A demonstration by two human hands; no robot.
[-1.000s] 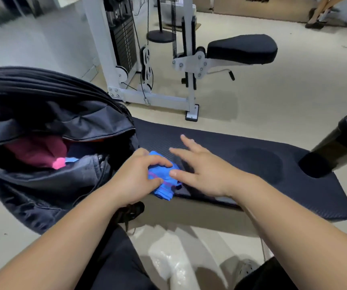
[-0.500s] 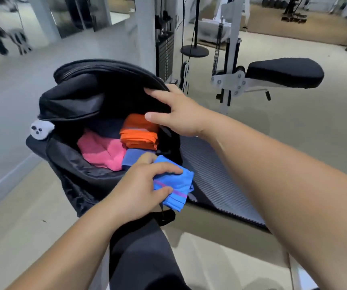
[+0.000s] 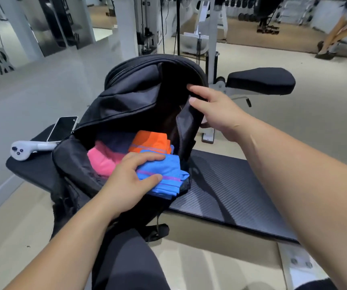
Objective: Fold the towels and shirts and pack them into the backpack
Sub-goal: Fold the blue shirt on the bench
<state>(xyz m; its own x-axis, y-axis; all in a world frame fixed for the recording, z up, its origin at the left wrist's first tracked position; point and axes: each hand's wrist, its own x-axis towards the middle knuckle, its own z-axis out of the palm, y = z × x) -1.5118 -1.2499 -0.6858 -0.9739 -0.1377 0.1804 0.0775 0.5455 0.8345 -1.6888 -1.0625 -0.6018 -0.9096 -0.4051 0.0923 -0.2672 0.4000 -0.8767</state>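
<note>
My left hand [image 3: 126, 181] pinches the folded blue towel [image 3: 166, 177], purple stripe showing, at the mouth of the black backpack [image 3: 130, 101]; right hand [image 3: 216, 114] is curled round its rim.

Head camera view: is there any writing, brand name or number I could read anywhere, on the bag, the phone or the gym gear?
No text can be read.
On the backpack: no label shows.
On the phone: dark screen, no text.
On the white controller: plain buttons only.
On the weight machine: any markings are too blurred to read.
On the blue towel: stripes only, no print.
</note>
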